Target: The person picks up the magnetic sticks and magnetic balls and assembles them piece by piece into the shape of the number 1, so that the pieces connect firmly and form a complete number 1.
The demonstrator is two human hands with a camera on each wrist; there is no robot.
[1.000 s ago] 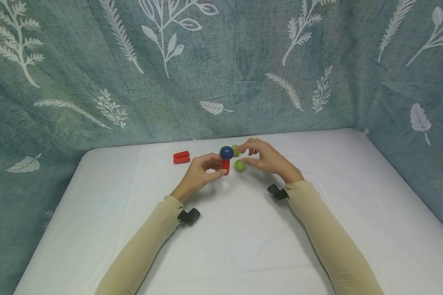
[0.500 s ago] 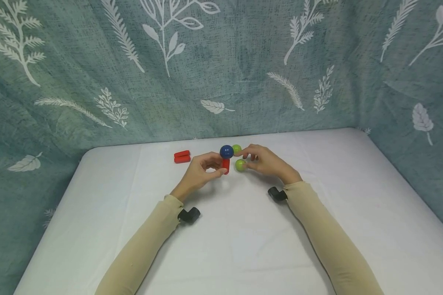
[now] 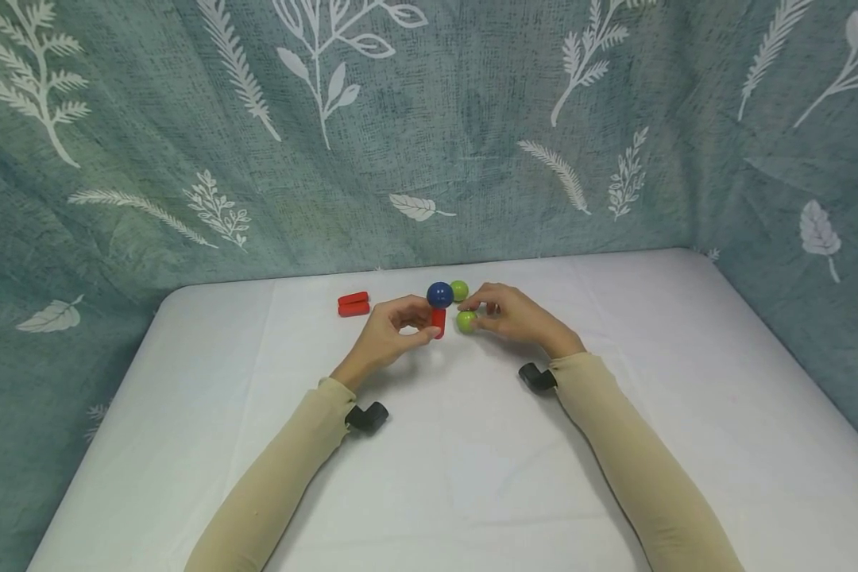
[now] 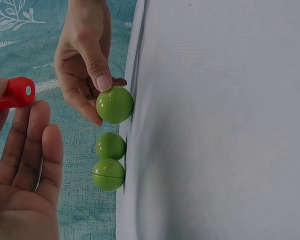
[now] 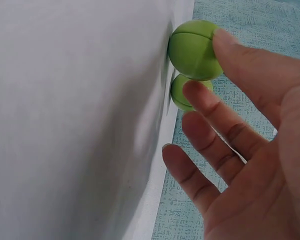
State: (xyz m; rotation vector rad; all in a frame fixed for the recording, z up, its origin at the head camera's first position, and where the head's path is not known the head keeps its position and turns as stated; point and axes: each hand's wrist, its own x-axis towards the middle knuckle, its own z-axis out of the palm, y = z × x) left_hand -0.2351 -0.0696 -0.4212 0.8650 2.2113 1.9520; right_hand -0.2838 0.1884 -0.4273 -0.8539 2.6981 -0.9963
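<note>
Pair of red sticks (image 3: 353, 304) lying side by side on the white desk (image 3: 429, 477), just left of centre in the frame. Next over, the left hand (image 3: 395, 326) has its fingers pinching a third red stick (image 3: 438, 321) mid-frame, blue ball (image 3: 439, 295) at its top end. Another green ball (image 3: 461, 289) peeks out behind that, then the right hand (image 3: 513, 312) pinches the nearer green ball (image 3: 466, 322) right of centre.

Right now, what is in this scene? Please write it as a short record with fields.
Left hand: holds a red rod
Rod's upper end: blue ball
Right hand: pinches a green ball
Other green balls: two, both visible in left wrist view
Other red rods: two, side by side
Table: white
</note>
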